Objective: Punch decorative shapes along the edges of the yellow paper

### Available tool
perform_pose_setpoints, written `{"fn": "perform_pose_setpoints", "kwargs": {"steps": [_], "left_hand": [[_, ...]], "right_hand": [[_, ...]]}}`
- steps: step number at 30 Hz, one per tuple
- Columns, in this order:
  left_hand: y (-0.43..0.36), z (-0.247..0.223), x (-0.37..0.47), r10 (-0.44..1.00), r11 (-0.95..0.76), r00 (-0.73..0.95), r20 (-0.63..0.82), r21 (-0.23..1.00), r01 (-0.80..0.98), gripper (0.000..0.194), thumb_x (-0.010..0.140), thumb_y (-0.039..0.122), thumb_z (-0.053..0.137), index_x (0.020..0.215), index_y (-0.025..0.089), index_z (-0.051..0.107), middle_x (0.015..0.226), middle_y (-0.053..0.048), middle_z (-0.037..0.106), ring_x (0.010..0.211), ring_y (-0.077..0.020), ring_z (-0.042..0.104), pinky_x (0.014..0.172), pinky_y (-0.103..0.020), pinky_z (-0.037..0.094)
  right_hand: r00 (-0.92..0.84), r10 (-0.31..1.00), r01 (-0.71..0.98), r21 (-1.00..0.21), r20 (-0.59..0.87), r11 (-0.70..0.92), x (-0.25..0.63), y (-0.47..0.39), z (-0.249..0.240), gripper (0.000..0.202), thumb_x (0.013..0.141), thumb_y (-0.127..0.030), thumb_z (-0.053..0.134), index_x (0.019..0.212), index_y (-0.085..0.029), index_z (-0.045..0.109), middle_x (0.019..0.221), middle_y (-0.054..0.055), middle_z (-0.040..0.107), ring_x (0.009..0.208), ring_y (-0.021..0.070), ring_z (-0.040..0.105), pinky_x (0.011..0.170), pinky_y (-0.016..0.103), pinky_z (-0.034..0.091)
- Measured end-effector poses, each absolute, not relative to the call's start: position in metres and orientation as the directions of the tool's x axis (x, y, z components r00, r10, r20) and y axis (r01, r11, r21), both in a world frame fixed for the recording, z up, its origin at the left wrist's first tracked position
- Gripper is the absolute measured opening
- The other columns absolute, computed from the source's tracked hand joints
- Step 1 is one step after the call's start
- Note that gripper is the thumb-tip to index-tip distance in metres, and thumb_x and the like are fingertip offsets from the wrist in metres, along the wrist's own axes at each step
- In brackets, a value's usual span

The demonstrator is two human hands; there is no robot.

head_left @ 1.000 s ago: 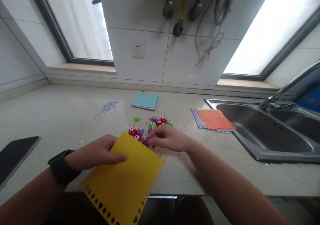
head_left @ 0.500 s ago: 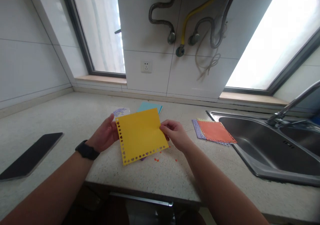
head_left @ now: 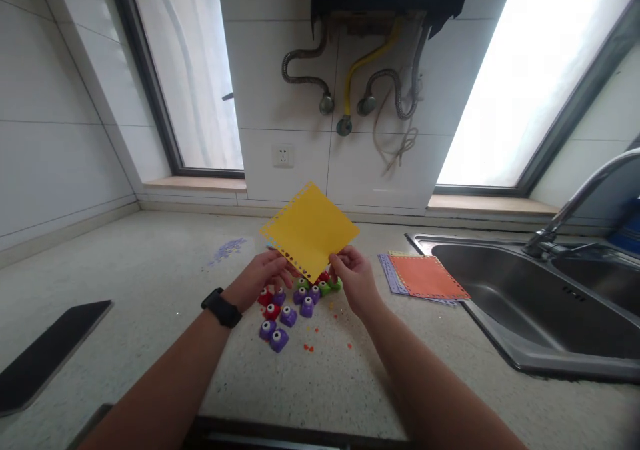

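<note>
A yellow sheet of paper (head_left: 313, 230) is tilted so that one corner points toward me. Small shapes are punched along its two left edges. My right hand (head_left: 353, 277) pinches its lower right edge between thumb and fingers. Beside the lower left edge is my left hand (head_left: 265, 275), wearing a black watch, its fingers loosely apart and not visibly gripping the sheet. Below the paper lie several small craft punches, among them a purple punch (head_left: 279, 339), a red punch (head_left: 271, 311) and a green punch (head_left: 325, 289). The paper covers part of the group.
Orange paper (head_left: 425, 277) with punched edges tops a stack beside the steel sink (head_left: 500, 330). Purple paper bits (head_left: 227, 251) lie at back left, and orange bits (head_left: 309, 348) near the punches. A dark flat panel (head_left: 50, 353) lies at the left.
The yellow paper has turned, now corner toward me, and has moved up and away. My left hand has come off its left edge and moved right. The punches have come into sight.
</note>
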State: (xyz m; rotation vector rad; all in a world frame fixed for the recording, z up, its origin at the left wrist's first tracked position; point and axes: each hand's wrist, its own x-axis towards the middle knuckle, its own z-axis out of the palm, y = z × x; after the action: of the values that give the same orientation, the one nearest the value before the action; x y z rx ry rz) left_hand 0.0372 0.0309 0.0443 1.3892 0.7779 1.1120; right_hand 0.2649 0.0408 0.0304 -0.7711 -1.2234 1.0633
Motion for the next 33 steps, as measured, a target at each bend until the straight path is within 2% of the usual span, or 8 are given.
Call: {"fn": "perform_pose_setpoints", "kwargs": {"steps": [2, 4, 11, 15, 25, 29, 33], "left_hand": [[0.038, 0.038, 0.042, 0.93, -0.157, 0.324, 0.173, 0.985, -0.077, 0.035, 0.086, 0.045, 0.072, 0.084, 0.01, 0.071, 0.072, -0.01, 0.074, 0.055, -0.013, 0.062, 0.049, -0.022, 0.04], [0.043, 0.029, 0.044, 0.936, -0.169, 0.311, 0.168, 0.985, -0.024, 0.034, 0.087, 0.043, 0.071, 0.081, 0.01, 0.072, 0.062, -0.007, 0.071, 0.051, -0.0118, 0.058, 0.049, -0.023, 0.038], [0.051, 0.018, 0.034, 0.934, -0.169, 0.33, 0.136, 0.983, 0.073, 0.035, 0.083, 0.047, 0.072, 0.075, 0.013, 0.074, 0.061, -0.006, 0.07, 0.049, -0.0141, 0.056, 0.051, -0.027, 0.041], [0.052, 0.022, 0.024, 0.927, -0.153, 0.356, 0.117, 0.985, 0.075, 0.034, 0.083, 0.048, 0.071, 0.076, 0.014, 0.073, 0.06, -0.004, 0.067, 0.05, -0.0139, 0.055, 0.052, -0.027, 0.042], [0.057, 0.012, 0.025, 0.904, -0.121, 0.41, 0.124, 0.992, -0.034, 0.032, 0.084, 0.045, 0.057, 0.073, 0.017, 0.066, 0.055, -0.002, 0.063, 0.046, -0.0143, 0.051, 0.046, -0.028, 0.03], [0.056, 0.015, 0.026, 0.907, -0.123, 0.398, 0.136, 0.991, -0.059, 0.027, 0.085, 0.04, 0.056, 0.072, 0.018, 0.064, 0.053, 0.0, 0.061, 0.046, -0.0132, 0.049, 0.047, -0.028, 0.032], [0.061, 0.012, 0.022, 0.915, -0.142, 0.371, 0.159, 0.987, -0.073, 0.033, 0.087, 0.039, 0.053, 0.064, 0.017, 0.061, 0.05, 0.0, 0.058, 0.045, -0.0114, 0.046, 0.047, -0.026, 0.033]], "right_hand": [[-0.008, 0.938, -0.204, -0.919, 0.345, 0.337, 0.264, 0.041, 0.027, 0.031, 0.076, -0.043, 0.078, 0.084, -0.02, 0.059, 0.064, -0.004, 0.061, 0.047, 0.0101, 0.051, 0.046, 0.024, 0.039], [-0.03, 0.941, -0.177, -0.929, 0.336, 0.326, 0.261, 0.041, 0.024, 0.03, 0.076, -0.042, 0.078, 0.084, -0.02, 0.059, 0.064, -0.003, 0.062, 0.047, 0.0104, 0.051, 0.046, 0.024, 0.039], [-0.091, 0.953, -0.07, -0.957, 0.288, 0.282, 0.248, 0.043, 0.017, 0.031, 0.076, -0.044, 0.077, 0.089, -0.02, 0.062, 0.07, 0.001, 0.067, 0.056, 0.0147, 0.06, 0.048, 0.026, 0.043], [-0.107, 0.96, -0.057, -0.966, 0.257, 0.253, 0.246, 0.045, 0.014, 0.032, 0.076, -0.044, 0.077, 0.089, -0.019, 0.061, 0.073, 0.002, 0.069, 0.061, 0.0166, 0.065, 0.052, 0.027, 0.046], [-0.125, 0.967, -0.056, -0.975, 0.221, 0.215, 0.245, 0.045, 0.015, 0.031, 0.078, -0.041, 0.078, 0.092, -0.019, 0.063, 0.071, 0.002, 0.069, 0.06, 0.0165, 0.064, 0.051, 0.027, 0.043], [-0.149, 0.958, -0.04, -0.97, 0.244, 0.241, 0.245, 0.045, 0.017, 0.029, 0.078, -0.041, 0.078, 0.089, -0.019, 0.062, 0.073, 0.002, 0.07, 0.061, 0.0148, 0.063, 0.052, 0.026, 0.044], [-0.171, 0.953, -0.007, -0.967, 0.252, 0.254, 0.25, 0.045, 0.018, 0.029, 0.077, -0.041, 0.079, 0.088, -0.02, 0.062, 0.073, 0.002, 0.071, 0.06, 0.0143, 0.064, 0.053, 0.026, 0.046]]}}
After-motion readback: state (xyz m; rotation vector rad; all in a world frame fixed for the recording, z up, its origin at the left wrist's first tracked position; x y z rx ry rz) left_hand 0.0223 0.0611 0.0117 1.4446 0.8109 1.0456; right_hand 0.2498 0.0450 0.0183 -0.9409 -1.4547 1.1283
